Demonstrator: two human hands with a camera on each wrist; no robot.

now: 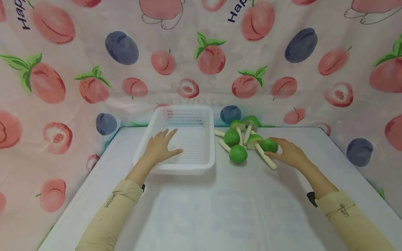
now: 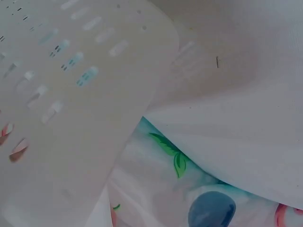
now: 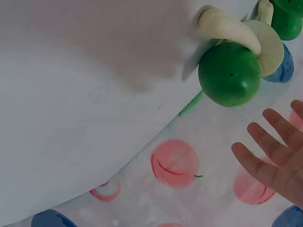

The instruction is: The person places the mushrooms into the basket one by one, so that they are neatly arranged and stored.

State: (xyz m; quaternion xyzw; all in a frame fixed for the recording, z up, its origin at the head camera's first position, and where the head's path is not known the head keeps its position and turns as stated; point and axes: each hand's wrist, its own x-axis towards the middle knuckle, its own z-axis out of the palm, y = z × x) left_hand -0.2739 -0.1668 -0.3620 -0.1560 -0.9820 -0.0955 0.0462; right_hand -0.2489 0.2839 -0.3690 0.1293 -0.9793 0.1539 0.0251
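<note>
My left hand (image 1: 158,148) is spread over the left side of a white plastic basket (image 1: 180,167), fingers extended and holding nothing. The left wrist view shows the slotted basket side (image 2: 109,109) but not the hand. At the right, my right hand (image 1: 290,153) reaches to a toy mushroom with a green cap (image 1: 269,145), thumb and fingers apart around the cap in the head view. In the right wrist view its straight fingers (image 3: 262,165) are beside the green cap (image 3: 229,75). A green mushroom with a cream stem (image 1: 265,157) lies against that one.
Several more green-capped mushrooms (image 1: 238,154) lie in a loose group between the basket and my right hand. The white table (image 1: 201,209) meets a fruit-printed cloth (image 1: 188,69) hanging along its back and sides.
</note>
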